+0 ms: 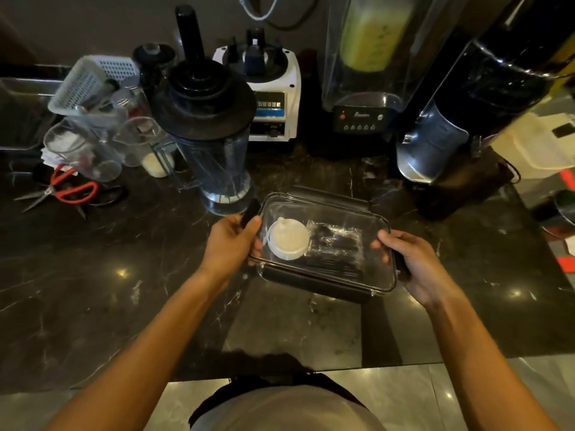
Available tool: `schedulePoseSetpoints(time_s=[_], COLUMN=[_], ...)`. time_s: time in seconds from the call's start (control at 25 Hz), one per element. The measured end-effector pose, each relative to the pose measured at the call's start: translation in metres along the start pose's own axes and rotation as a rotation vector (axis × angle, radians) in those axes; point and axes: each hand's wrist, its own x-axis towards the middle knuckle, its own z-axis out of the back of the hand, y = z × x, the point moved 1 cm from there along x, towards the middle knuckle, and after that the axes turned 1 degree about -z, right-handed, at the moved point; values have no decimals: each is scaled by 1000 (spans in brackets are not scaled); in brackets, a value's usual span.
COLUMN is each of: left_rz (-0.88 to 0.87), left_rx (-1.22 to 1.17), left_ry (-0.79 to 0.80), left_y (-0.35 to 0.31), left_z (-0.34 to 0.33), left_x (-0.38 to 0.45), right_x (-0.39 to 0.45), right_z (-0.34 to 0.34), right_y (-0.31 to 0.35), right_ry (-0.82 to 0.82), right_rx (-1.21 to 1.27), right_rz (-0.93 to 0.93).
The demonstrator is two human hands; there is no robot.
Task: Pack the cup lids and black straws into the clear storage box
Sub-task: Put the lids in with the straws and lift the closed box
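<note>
Dark marble counter (93,275) carries the clear storage box (378,279) near its front edge. Left hand (230,244) and right hand (413,265) clasp opposite ends, probably steadying it; cup lids (287,239) and black straws (336,250) lie inside.

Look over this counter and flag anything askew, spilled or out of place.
Nothing looks spilled or broken. The clear storage box sits crooked to the counter edge, held at both ends by the left hand and right hand. Red-handled scissors lie open on the counter, blades pointing left.
</note>
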Motion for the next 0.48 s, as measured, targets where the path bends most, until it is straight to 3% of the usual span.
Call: schedulePoseSetpoints(time_s=[0.12, 0.2, 0.48], left_rz=[2, 32, 89], left_rx=[41, 79, 145], left_ry=[-40, -56, -108], left_y=[20, 32, 51], left_z=[-15, -20, -22], left_x=[13, 18, 22], right_x=[16, 26, 50], right_z=[8, 12, 9], right_y=[-14, -23, -35], right_ry=[-224, -287, -282], right_rx=[-106, -161, -379], right_rz=[70, 131, 202])
